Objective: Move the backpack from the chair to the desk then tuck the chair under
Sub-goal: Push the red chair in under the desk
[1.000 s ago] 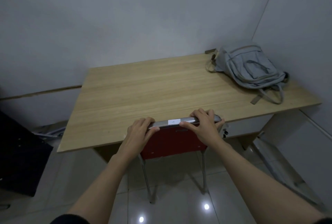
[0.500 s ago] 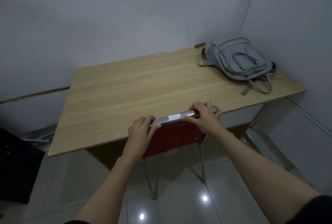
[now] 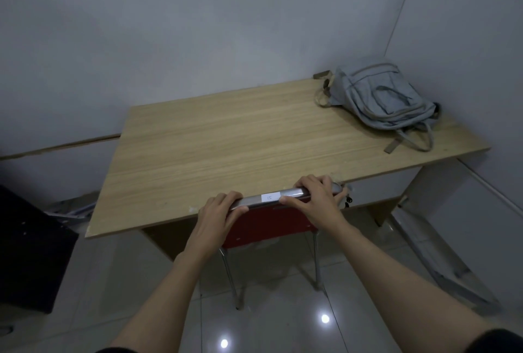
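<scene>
A grey-blue backpack [image 3: 379, 98] lies flat on the far right corner of the wooden desk [image 3: 226, 143], its straps trailing toward the right edge. The chair [image 3: 271, 222] has a red back and a metal top rail with a small white label; it stands at the desk's front edge, its seat hidden under the desktop. My left hand [image 3: 218, 217] grips the left end of the rail. Gripping the right end is my right hand [image 3: 314, 200]. Thin metal legs show below on the floor.
Grey walls close in behind the desk and on the right. A dark object [image 3: 31, 251] stands at the left on the glossy tiled floor [image 3: 277, 321]. Long pale boards [image 3: 441, 265] lie on the floor along the right wall.
The view has shifted slightly, so the desk and backpack sit a little differently in frame. Both hands keep their grip on the chair rail at the desk's edge.
</scene>
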Motion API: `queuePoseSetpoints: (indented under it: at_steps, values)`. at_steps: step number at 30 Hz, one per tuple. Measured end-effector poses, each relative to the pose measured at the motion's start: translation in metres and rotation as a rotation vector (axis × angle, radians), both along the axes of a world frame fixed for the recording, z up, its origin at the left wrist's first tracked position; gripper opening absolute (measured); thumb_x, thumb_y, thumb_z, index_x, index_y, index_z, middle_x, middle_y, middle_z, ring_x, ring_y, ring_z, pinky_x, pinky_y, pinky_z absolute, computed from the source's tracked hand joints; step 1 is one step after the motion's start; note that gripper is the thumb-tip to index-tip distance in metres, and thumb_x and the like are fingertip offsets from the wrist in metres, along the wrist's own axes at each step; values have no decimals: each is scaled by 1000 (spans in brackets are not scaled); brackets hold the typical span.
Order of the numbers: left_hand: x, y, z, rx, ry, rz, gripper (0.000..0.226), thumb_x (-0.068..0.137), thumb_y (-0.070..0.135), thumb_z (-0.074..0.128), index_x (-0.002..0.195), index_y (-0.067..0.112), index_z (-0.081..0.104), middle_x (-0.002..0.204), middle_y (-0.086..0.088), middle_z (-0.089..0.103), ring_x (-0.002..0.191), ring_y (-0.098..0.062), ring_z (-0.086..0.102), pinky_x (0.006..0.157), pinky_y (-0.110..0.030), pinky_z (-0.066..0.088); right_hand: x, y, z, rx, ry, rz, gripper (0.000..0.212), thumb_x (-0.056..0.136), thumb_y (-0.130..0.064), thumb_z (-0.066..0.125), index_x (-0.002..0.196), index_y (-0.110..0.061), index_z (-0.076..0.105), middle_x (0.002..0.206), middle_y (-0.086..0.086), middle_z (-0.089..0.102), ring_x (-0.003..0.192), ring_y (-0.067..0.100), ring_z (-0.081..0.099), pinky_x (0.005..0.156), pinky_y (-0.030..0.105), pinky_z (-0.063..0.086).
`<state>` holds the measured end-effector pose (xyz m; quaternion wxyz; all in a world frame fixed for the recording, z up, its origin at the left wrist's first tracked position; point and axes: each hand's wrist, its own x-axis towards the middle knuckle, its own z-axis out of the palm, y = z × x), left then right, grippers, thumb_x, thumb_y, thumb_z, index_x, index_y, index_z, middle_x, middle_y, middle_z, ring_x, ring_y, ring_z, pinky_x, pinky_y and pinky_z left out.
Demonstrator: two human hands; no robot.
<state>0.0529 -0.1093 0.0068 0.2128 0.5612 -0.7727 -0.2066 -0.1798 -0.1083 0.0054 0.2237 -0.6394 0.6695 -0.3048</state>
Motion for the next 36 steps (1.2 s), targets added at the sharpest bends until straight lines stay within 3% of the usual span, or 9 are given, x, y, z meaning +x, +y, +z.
queuePoseSetpoints:
  at_steps: [10,12,14,16,19,26,30,36]
  values:
    - [-7,10,-2,-31,-12,28,38,88,53,38,106,23,53,96,-1,60,90,-23,52,81,-39,41,-8,3,-4,20,28,34,32,76,-60,60,82,-30,50,91,-17,50,99,3,27,106,71,8]
    - [-8,12,-1,-71,-15,52,33,88,48,44,106,22,56,101,-1,63,94,-22,54,84,-40,43,-9,6,-2,23,60,44,31,79,-59,58,91,-30,56,102,-16,52,107,5,30,108,68,6]
    - [-11,15,-1,-116,5,66,35,87,46,48,110,22,59,109,0,66,101,-20,56,90,-43,45,-14,11,-4,-4,64,12,36,81,-54,59,107,-29,62,125,-9,51,128,11,27,112,63,7]
    - [-14,18,1,-127,64,84,33,87,38,56,113,20,62,112,-2,68,105,-20,58,92,-43,45,-18,18,-8,-40,-11,-51,43,81,-49,63,119,-30,60,146,0,40,142,18,16,116,56,10]
    - [-19,22,1,-139,124,109,30,86,29,62,112,16,65,110,-3,69,102,-21,59,90,-39,47,-22,26,-9,-18,-158,-119,47,80,-44,66,125,-34,57,158,2,21,148,22,1,117,45,14]
    - [-24,20,2,-118,152,150,27,87,27,61,111,16,65,109,-2,68,101,-19,58,89,-35,44,-28,15,-6,47,-163,-84,40,79,-43,68,117,-31,61,158,3,20,148,25,0,116,46,15]
    - [-29,18,0,-115,155,140,27,87,31,58,110,17,65,107,-2,68,99,-21,58,89,-40,46,-35,11,-5,56,-150,-68,36,79,-41,68,113,-29,62,158,5,21,148,27,1,115,47,16]
    - [-31,19,-7,-140,98,148,27,90,32,54,111,19,62,108,-3,67,101,-23,57,90,-40,44,-35,15,-6,51,-93,-53,40,83,-44,63,120,-31,59,157,3,22,148,27,-1,117,52,12]
